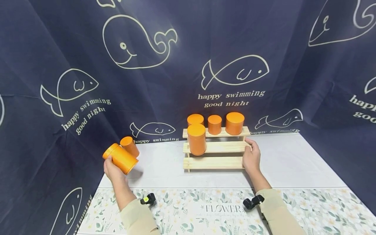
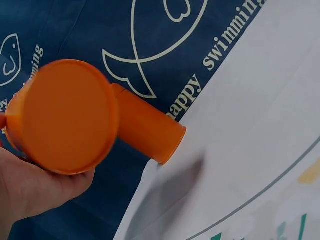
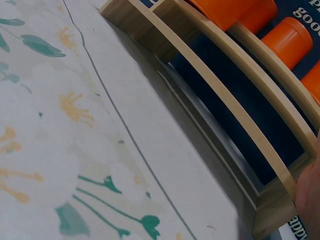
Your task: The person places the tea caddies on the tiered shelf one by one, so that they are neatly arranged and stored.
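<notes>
My left hand (image 1: 114, 170) grips a tall orange canister (image 1: 121, 159), tilted and held above the left part of the table. In the left wrist view the round end of this canister (image 2: 70, 117) faces the camera. Just behind it stands a narrower orange canister (image 1: 131, 148) by the curtain. My right hand (image 1: 252, 157) holds the right end of a three-tier wooden rack (image 1: 215, 163). A tall orange canister (image 1: 197, 142) stands on the middle tier at the left. Along the top tier are three more: one partly hidden at left (image 1: 195, 118), a small one (image 1: 214, 126) and a wide one (image 1: 234, 124).
A dark blue curtain (image 1: 182, 88) with white fish drawings hangs behind and beside the table. The white tabletop (image 1: 164, 163) has a flower-printed strip (image 1: 188, 202) along its front. The rack's lowest tier (image 3: 220, 95) runs across the right wrist view.
</notes>
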Tool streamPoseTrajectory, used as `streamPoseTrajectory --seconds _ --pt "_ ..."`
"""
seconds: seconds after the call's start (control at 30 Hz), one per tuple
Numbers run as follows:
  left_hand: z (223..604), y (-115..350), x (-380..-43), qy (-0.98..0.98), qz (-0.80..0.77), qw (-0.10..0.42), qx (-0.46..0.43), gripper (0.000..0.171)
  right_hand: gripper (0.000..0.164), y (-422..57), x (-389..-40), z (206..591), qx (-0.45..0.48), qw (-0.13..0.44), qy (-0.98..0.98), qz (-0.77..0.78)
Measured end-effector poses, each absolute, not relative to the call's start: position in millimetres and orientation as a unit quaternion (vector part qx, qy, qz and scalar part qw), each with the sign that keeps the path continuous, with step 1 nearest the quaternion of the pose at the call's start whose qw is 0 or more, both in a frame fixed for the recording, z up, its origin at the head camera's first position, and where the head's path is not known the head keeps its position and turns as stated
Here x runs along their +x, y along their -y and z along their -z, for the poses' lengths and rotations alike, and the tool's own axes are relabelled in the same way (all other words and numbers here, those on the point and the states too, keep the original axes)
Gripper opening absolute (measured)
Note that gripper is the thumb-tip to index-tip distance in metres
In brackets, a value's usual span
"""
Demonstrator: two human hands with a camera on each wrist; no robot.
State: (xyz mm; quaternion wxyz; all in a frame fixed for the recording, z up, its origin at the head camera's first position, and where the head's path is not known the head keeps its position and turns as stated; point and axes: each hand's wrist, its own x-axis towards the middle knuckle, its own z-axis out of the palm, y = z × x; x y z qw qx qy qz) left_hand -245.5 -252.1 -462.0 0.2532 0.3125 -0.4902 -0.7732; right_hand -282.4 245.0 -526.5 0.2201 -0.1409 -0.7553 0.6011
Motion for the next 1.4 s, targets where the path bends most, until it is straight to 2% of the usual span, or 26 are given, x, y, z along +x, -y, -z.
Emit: streamPoseTrajectory --seconds 0.2,0.5,0.7,1.4 --pt "460 252 -246 0.472 0.796 0.220 0.309 0.049 0.048 -245 -282 525 -0.138 0.216 0.758 -0.599" --pt "467 248 -253 0.521 0.769 0.253 0.272 0.053 0.047 -245 -283 526 -0.141 0.217 0.759 -0.597" --pt "469 248 -256 0.545 0.758 0.235 0.268 0.063 0.047 -245 -283 526 -0.144 0.217 0.759 -0.596" --pt "458 236 -254 0.590 0.740 0.229 0.227 0.059 0.047 -245 -282 526 -0.143 0.218 0.757 -0.599"
